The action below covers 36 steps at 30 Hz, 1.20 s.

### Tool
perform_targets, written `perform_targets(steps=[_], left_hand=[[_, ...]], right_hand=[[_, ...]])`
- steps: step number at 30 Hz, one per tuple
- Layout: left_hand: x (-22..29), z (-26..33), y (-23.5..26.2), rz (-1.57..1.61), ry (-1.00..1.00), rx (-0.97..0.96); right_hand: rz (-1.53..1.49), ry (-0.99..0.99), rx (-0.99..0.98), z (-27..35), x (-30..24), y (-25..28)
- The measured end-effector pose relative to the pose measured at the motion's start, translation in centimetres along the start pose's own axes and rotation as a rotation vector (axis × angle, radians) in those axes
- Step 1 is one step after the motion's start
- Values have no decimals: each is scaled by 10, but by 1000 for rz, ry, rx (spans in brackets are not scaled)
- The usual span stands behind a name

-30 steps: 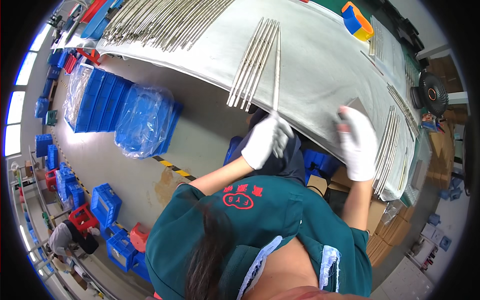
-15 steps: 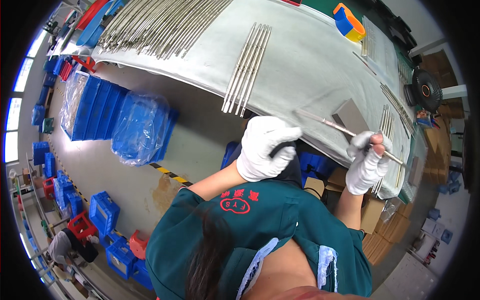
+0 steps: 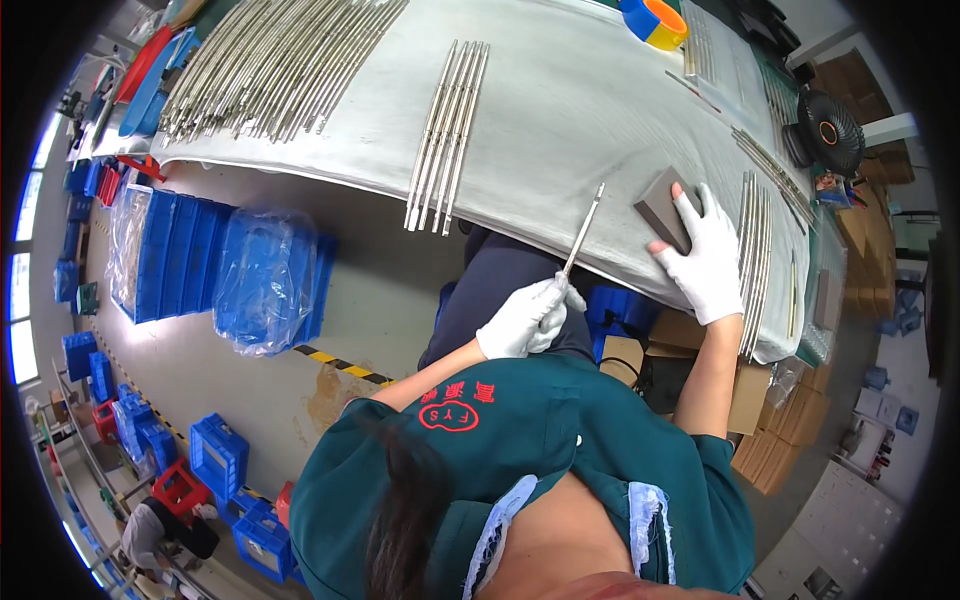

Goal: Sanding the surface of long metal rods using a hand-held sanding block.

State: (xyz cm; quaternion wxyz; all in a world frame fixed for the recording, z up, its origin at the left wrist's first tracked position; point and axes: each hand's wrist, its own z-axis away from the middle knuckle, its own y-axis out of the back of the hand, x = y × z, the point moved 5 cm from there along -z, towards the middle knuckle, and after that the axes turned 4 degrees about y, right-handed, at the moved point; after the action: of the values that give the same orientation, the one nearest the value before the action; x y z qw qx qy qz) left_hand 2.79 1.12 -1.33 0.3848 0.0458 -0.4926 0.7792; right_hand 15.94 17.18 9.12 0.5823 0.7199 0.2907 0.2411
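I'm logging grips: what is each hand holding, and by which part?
The left hand holds a metal rod by its nearer part; the right hand touches a gray block, grip unclear.

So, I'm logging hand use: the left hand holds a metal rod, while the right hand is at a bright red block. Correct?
The colour is wrong: in the head view, the block at the right hand is grey-brown, not red.

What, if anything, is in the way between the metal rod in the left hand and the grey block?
Nothing visible. From the rod in the left hand, only the table's pale cover shows across to the grey block. The right hand touches the block, mostly on the side away from the rod.
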Motion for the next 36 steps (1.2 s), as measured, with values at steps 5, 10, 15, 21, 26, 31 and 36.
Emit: perform_targets(steps=[5,10,15,21,26,31,36], left_hand=[[-2,-1,3,25,0,16],[0,0,5,-70,-62,75],[-2,-3,10,-68,-65,44],[0,-4,8,-14,-26,-24],[-3,-4,8,14,11,23],[-3,-6,4,8,-9,32],[-1,-1,2,26,-16,83]], right_hand=[[-394,38,149,-5,-21,11],[-330,240,89,-14,-54,20],[-289,91,159,-25,-23,17],[-239,75,136,-25,-20,9],[-306,109,186,-21,-22,18],[-204,340,251,-34,-67,21],[-304,362,198,-26,-45,14]])
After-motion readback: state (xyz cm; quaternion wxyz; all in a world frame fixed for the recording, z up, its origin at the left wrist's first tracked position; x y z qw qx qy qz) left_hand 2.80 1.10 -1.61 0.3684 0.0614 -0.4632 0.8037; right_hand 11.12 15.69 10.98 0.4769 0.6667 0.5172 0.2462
